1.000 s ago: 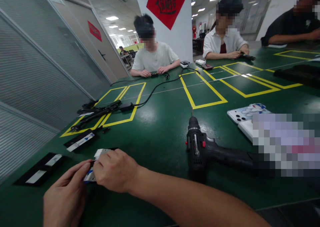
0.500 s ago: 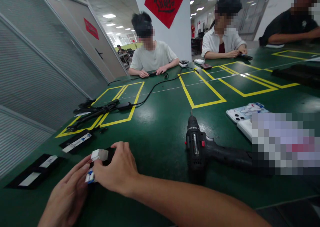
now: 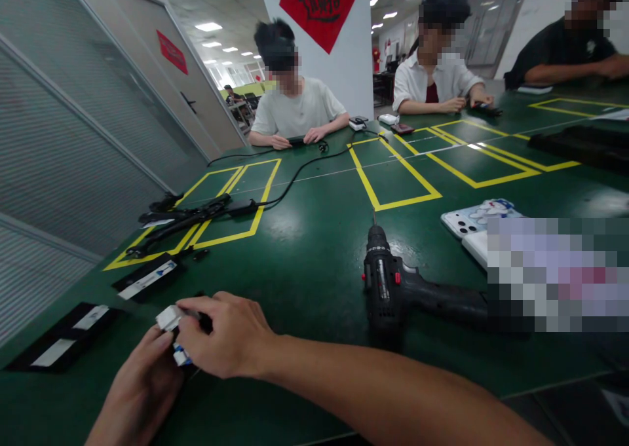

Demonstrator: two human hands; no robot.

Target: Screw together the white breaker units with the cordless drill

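At the near left of the table, my left hand [image 3: 145, 380] and my right hand [image 3: 233, 338] are closed together round a small dark part whose kind I cannot make out. A white block [image 3: 168, 317] pokes out above the left fingertips, next to the right fingers. Lower down, a blue-and-white piece [image 3: 181, 355] shows between the two hands. Fingers cover most of the dark part. Just left of the hands lies a flat black piece with white strips [image 3: 54, 352]. A similar black piece [image 3: 147, 278] rests beyond them.
A black cordless drill [image 3: 384, 285] lies right of my hands, its bit pointing away. Further right is a white phone [image 3: 469, 218]. A black device [image 3: 196, 217] with a cable lies across yellow tape outlines at the left. Several people sit along the far side.
The white block has shifted left and slightly down and tilted between my hands. My right fingers now reach further over the dark part. The view has turned slightly.
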